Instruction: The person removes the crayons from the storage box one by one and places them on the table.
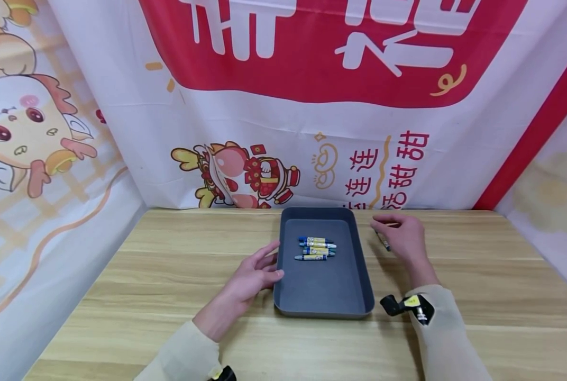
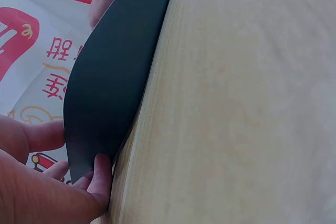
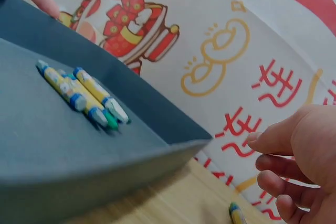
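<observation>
A dark grey rectangular tray (image 1: 321, 293) rests on the wooden table, and several crayons (image 1: 316, 248) with yellow and blue wrappers lie side by side in it. My left hand (image 1: 250, 278) grips the tray's left side, thumb at the rim and fingers against the outer wall, as the left wrist view (image 2: 86, 192) shows. Right of the tray, another crayon (image 1: 383, 241) lies on the table; its end also shows in the right wrist view. Just above that crayon hovers my right hand (image 1: 404, 238), its fingers loosely bent and holding nothing.
The wooden table (image 1: 183, 254) ends at a white and red printed cloth (image 1: 264, 127) hanging right behind the tray. More printed cloth (image 1: 50, 185) hangs along the left side, and pale cloth (image 1: 555, 201) along the right.
</observation>
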Demonstrator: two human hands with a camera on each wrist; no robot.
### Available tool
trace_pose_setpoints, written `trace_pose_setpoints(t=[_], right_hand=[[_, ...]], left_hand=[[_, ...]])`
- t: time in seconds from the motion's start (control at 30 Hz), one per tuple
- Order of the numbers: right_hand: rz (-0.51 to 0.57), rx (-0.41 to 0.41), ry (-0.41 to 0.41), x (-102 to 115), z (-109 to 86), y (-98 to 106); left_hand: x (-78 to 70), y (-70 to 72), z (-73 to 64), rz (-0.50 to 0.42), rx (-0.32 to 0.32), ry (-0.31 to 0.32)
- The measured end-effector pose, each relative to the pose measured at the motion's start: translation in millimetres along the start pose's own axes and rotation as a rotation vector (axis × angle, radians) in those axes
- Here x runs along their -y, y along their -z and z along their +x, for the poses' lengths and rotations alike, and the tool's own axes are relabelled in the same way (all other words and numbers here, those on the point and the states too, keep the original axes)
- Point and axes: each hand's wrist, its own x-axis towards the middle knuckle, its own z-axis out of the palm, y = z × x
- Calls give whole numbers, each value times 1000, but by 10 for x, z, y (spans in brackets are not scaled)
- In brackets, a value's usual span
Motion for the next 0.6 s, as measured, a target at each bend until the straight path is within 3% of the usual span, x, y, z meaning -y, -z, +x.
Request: trace_pose_setpoints(t=[0.2,0.6], right_hand=[[42,-15,34,111,-41,-58],[111,64,60,344,-111,-157]], left_hand=[[3,-5,8,18,-1,6],[1,3,27,18,-5,11]])
